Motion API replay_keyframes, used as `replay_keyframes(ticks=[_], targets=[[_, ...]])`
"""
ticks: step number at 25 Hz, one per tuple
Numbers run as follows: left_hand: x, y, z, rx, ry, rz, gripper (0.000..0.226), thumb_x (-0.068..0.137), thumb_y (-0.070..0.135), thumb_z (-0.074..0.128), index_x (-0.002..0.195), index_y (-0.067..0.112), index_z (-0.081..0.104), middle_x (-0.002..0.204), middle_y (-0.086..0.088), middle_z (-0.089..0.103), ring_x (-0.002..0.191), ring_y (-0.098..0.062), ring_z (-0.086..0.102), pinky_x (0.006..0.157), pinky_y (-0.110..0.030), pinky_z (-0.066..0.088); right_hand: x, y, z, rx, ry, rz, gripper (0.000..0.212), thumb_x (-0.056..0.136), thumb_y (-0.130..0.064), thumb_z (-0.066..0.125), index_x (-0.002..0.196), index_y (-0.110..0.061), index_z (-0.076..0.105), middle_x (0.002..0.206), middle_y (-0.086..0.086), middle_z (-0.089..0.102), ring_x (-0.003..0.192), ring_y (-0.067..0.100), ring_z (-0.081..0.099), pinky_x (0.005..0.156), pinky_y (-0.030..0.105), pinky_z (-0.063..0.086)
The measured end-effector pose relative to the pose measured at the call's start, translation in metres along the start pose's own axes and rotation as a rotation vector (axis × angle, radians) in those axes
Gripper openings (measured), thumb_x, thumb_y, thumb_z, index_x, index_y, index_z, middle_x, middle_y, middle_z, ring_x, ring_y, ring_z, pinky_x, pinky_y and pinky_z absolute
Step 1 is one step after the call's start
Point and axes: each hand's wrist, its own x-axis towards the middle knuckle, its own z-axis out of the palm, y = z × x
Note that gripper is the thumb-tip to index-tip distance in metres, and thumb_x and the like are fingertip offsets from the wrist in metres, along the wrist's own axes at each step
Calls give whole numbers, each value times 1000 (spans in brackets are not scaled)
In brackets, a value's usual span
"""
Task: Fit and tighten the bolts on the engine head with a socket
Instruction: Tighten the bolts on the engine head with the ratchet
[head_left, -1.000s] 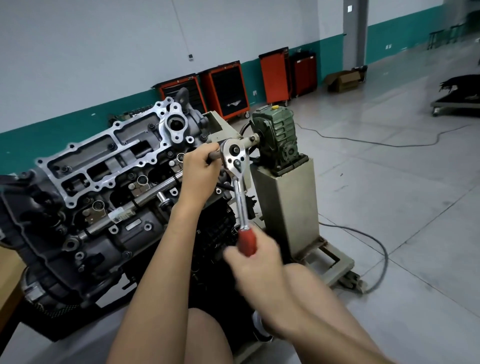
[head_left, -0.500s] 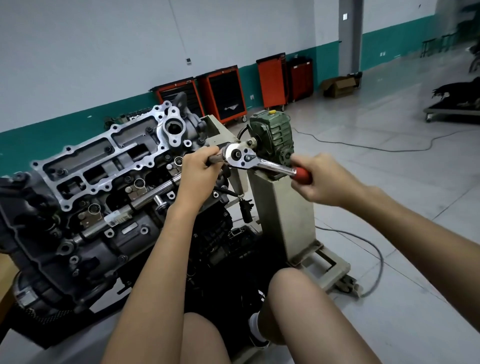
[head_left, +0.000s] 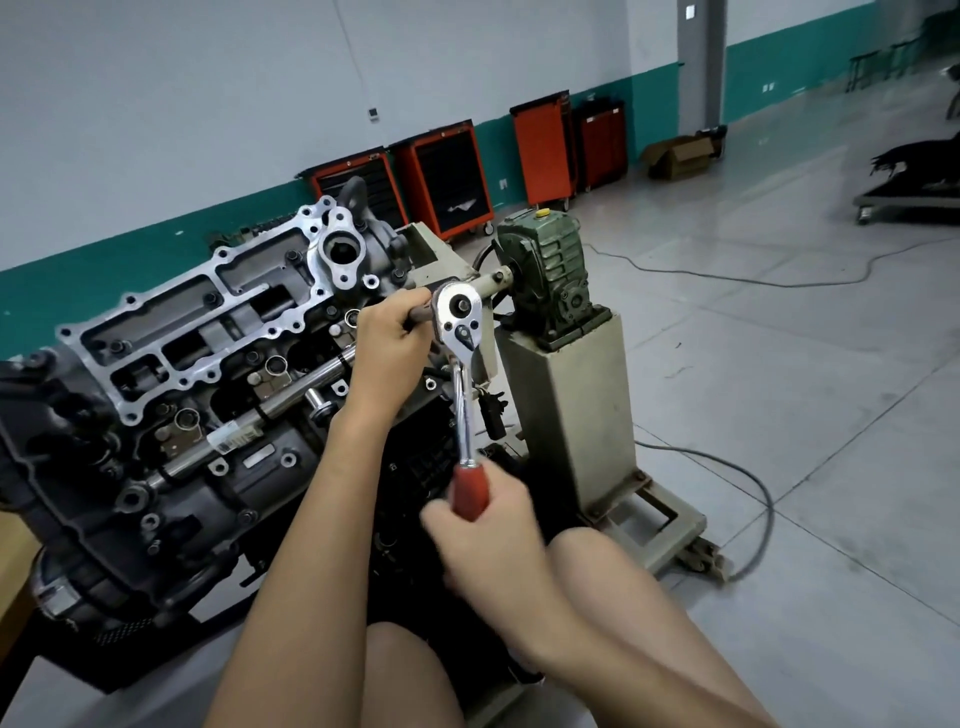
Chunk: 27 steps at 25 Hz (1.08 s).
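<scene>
L hand (head_left: 387, 345) grips ext. (head_left: 420, 313); R hand (head_left: 493, 540), ratchet handle (head_left: 470, 488).

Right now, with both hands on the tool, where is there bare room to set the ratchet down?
Bare grey floor lies right of the stand pedestal, out past the looping cable. Crowded: the gap between engine and pedestal, filled by the left hand gripping the extension bar and the right hand gripping the ratchet.

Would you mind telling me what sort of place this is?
Most likely an automotive workshop or training garage: an engine sits on a stand with a green gearbox, and red tool cabinets line the wall.
</scene>
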Motion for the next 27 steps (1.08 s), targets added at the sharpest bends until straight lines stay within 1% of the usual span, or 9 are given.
replay_keyframes(ticks=[2, 6, 9, 11, 13, 16, 19, 23, 27], targets=[[0, 3, 0, -8, -22, 21, 16, 79, -7, 50, 63, -10, 50, 59, -25, 50, 53, -8, 34, 51, -26, 29, 17, -3, -54, -288, -24, -104, 29, 76, -2, 60, 62, -19, 41, 50, -8, 36, 45, 9, 33, 43, 24, 31], [3, 7, 1, -30, -32, 9, 21, 83, -1, 51, 63, -7, 49, 59, -24, 47, 51, -4, 30, 48, -19, 24, 82, -46, -137, -897, -127, -367, 29, 79, -2, 62, 68, -21, 43, 55, -2, 44, 49, 17, 42, 50, 28, 35], [1, 4, 0, -42, -7, -11, 23, 87, -1, 48, 67, -11, 50, 60, -26, 46, 51, -4, 28, 48, -21, 24, 108, -67, -149, -1084, -85, -530, 32, 76, -4, 65, 69, -23, 40, 52, -4, 42, 47, 16, 42, 50, 27, 33], [-1, 4, -1, -51, 9, -5, 24, 85, -1, 45, 64, -10, 47, 58, -25, 44, 51, -4, 27, 47, -20, 22, 87, -52, -132, -945, -44, -454, 38, 75, -2, 66, 65, -26, 38, 52, -8, 41, 46, 10, 39, 49, 25, 32], [-1, 2, 0, -34, 31, 3, 21, 81, -5, 45, 60, -8, 44, 57, -25, 44, 52, -5, 28, 49, -23, 23, 46, -21, -90, -589, -16, -298, 38, 75, -2, 65, 62, -25, 38, 48, -10, 37, 44, 6, 32, 46, 21, 30], [1, -3, 3, -8, 28, -4, 17, 78, -12, 49, 61, -10, 46, 61, -26, 50, 54, -16, 37, 50, -32, 32, 2, 6, -9, -63, 41, -71, 19, 68, -15, 55, 61, -24, 40, 45, -10, 33, 41, 6, 29, 40, 23, 29], [2, -5, 1, -21, 1, -11, 15, 77, -14, 51, 63, -11, 47, 62, -28, 49, 55, -23, 37, 53, -28, 36, -3, 4, 16, 53, 19, -12, 20, 67, -15, 53, 57, -27, 40, 45, -10, 31, 39, 8, 28, 38, 22, 29], [1, 1, 0, -57, -18, 34, 20, 79, -2, 49, 60, -5, 43, 54, -15, 43, 52, -3, 32, 49, -20, 27, 37, -15, -85, -484, -114, -195, 36, 76, 1, 60, 58, -23, 40, 48, -11, 36, 45, 6, 31, 46, 22, 29], [3, 4, 3, -83, -5, 29, 26, 79, 2, 49, 55, 8, 39, 52, 8, 35, 48, -1, 30, 47, -13, 23, 110, -75, -152, -1100, -161, -493, 23, 80, -11, 62, 70, -21, 44, 53, -9, 42, 45, 6, 41, 48, 19, 30]])
